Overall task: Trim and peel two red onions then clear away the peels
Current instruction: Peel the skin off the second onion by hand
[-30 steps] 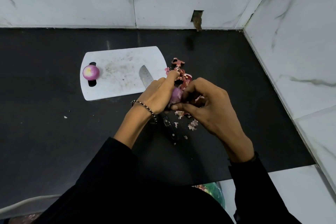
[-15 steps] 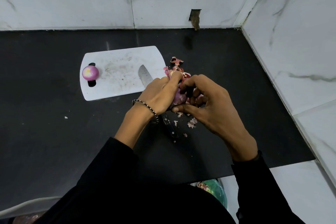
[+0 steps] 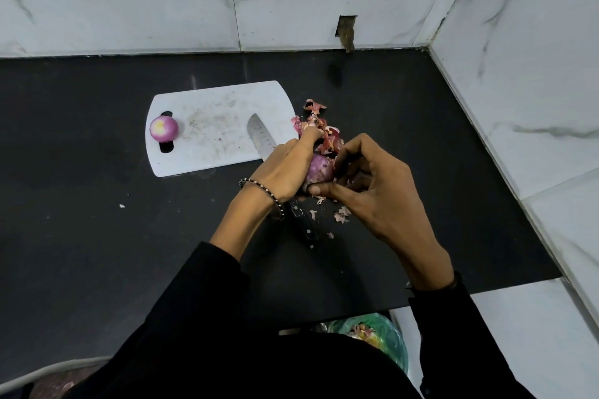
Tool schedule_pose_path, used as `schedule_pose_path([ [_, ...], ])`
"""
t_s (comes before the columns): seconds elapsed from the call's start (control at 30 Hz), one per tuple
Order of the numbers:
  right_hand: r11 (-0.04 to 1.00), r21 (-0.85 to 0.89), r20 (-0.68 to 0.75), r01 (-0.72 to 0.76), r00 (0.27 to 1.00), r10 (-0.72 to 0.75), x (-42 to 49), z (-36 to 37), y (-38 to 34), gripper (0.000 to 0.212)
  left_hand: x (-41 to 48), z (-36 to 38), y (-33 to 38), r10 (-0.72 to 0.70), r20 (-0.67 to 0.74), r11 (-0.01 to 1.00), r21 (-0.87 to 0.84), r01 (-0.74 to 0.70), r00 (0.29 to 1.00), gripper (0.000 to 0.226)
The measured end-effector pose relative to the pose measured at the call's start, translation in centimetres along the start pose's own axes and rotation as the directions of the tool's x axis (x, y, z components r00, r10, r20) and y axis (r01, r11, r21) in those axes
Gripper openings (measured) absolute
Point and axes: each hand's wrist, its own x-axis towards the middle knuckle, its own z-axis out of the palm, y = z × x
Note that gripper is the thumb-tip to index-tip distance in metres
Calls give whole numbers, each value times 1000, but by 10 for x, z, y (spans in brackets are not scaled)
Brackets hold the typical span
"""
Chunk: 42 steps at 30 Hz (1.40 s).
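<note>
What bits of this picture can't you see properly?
All from the head view:
1. Red onion: mostly covered by the left hand and right hand, so I cannot tell how much skin is left on it.
2. Knife: its middle lies under the left wrist.
3. Green bag: mostly hidden by the countertop edge and the black sleeves.

Left hand grips the onion, fingers curled round it; right hand pinches it, thumb underneath.
</note>
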Motion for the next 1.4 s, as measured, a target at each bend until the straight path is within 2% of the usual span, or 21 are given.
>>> schedule_pose_path([
  [0.07, 1000, 8, 9, 9, 1000, -9, -3, -4, -2, 41, 2, 2, -1, 3, 0, 1000, -5, -3, 1000, 39],
  [0.27, 1000, 6, 8, 18, 1000, -18, -6, -11, 0, 29, 6, 4, -2, 10, -21, 999, 37, -9, 1000, 64],
  [0.4, 998, -26, -17, 53, 998, -53, -5, -13, 3, 21, 5, 6, -5, 52, -32, 982, 184, -45, 998, 57],
  [0.5, 987, -119, -6, 104, 994, -105, -1, -8, 7, 14, 3, 8, -7, 7, -30, 979, 205, 0, 1000, 48],
  [0.57, 971, -196, 44, 135, 991, -129, -1, -1, 10, 14, 1, 10, -6, -50, -38, 985, 161, 55, 998, 47],
  [0.67, 949, -281, 74, 142, 989, -126, -9, 11, 16, 15, 2, 14, -7, -195, 19, 966, -170, 196, 981, 77],
  [0.73, 963, -246, 30, 111, 994, -107, -16, 14, 20, 10, 3, 14, -7, -264, 68, 913, -303, 272, 962, 90],
  [0.8, 980, -186, -35, 69, 996, -77, -22, 11, 21, 7, 1, 10, -5, -293, 109, 895, -319, 313, 950, 84],
  [0.9, 994, -110, -107, 9, 994, -21, -26, 3, 17, 20, -3, 4, -1, -294, 197, 865, -362, 348, 935, 69],
  [1.03, 987, -148, -177, 67, 980, -93, -23, -4, 12, 15, -5, 6, -1, -277, 255, 835, -414, 363, 927, 70],
  [1.2, 976, -179, -240, 126, 956, -167, -18, 0, 3, 21, -8, 13, 4, -252, 234, 844, -420, 332, 939, 76],
  [1.4, 940, -270, -166, 207, 952, -257, -12, 0, 4, 24, -9, 18, 8, -300, 160, 855, -392, 340, 940, 78],
])
